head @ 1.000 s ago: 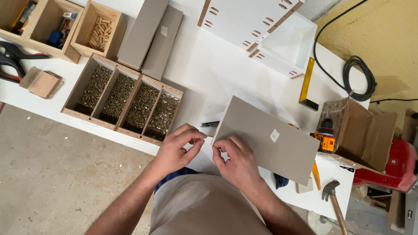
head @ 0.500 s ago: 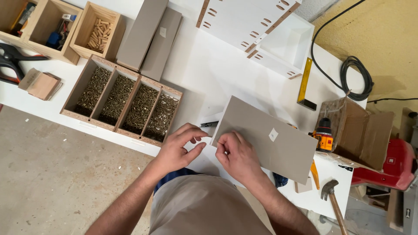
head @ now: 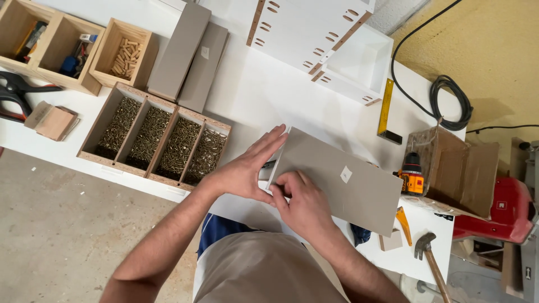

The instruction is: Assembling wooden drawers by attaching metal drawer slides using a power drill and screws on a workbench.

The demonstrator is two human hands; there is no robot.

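A grey rectangular board with a small white sticker lies on the white workbench in front of me. My left hand is flat with fingers stretched, pressed along the board's left edge. My right hand is curled with the fingertips pinched at the board's near left corner; what they pinch is hidden. A small dark object lies half hidden under my left hand.
A wooden tray of screws sits left of my hands. Two grey boards, a box of dowels, white drawer parts, a yellow square, a drill, a cardboard box and a hammer surround them.
My left hand has opened out and slid up along the board's left edge. My right hand has moved onto the board's near corner and curled tighter. The board has stayed put.
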